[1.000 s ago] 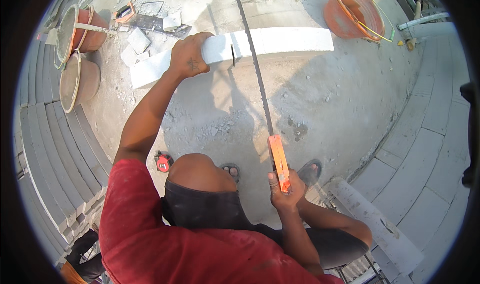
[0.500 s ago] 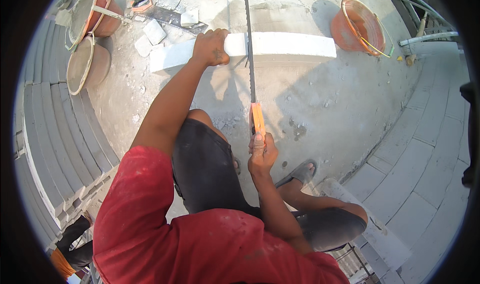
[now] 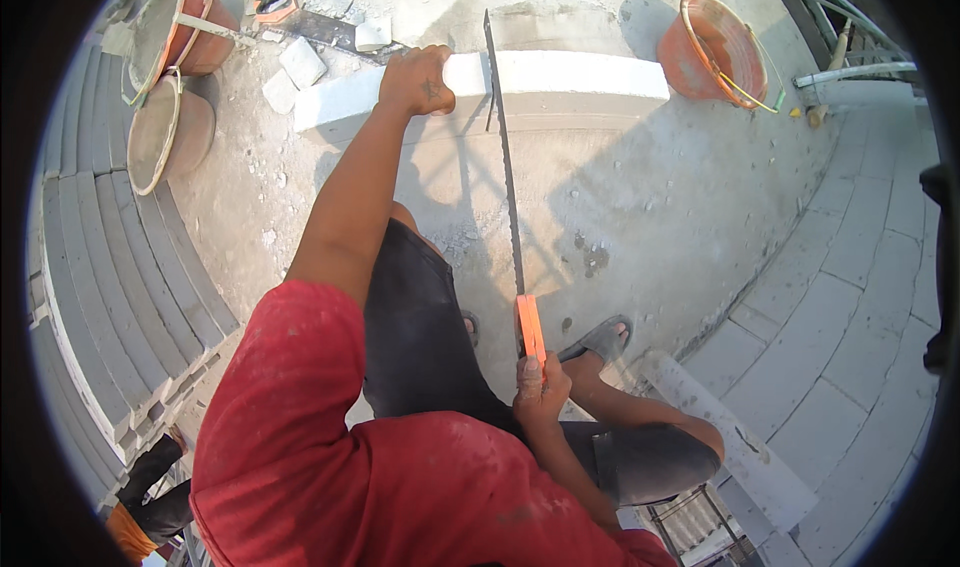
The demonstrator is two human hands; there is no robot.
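A long white building block [image 3: 575, 73] lies crosswise on the concrete floor ahead of me. My left hand [image 3: 417, 80] is wrapped over its top edge, left of the middle. In my right hand [image 3: 541, 391] is the orange handle of a hand saw [image 3: 508, 172], low and near my knees. The dark toothed blade stretches away from me and crosses the block just right of my left hand. Its far tip shows beyond the block's far edge. How deep the blade sits in the block I cannot tell.
A second saw [image 3: 277, 4] with an orange handle lies among broken white pieces [image 3: 302, 63]. Buckets [image 3: 172, 132] stand at the left, and an orange bucket [image 3: 712, 49] tilts at the right. Stacked grey blocks [image 3: 120, 277] line the left side; a block wall [image 3: 830, 307] runs along the right.
My right hand has pulled the saw back toward me, so its tip now shows just past the block. My left hand keeps its place on the block.
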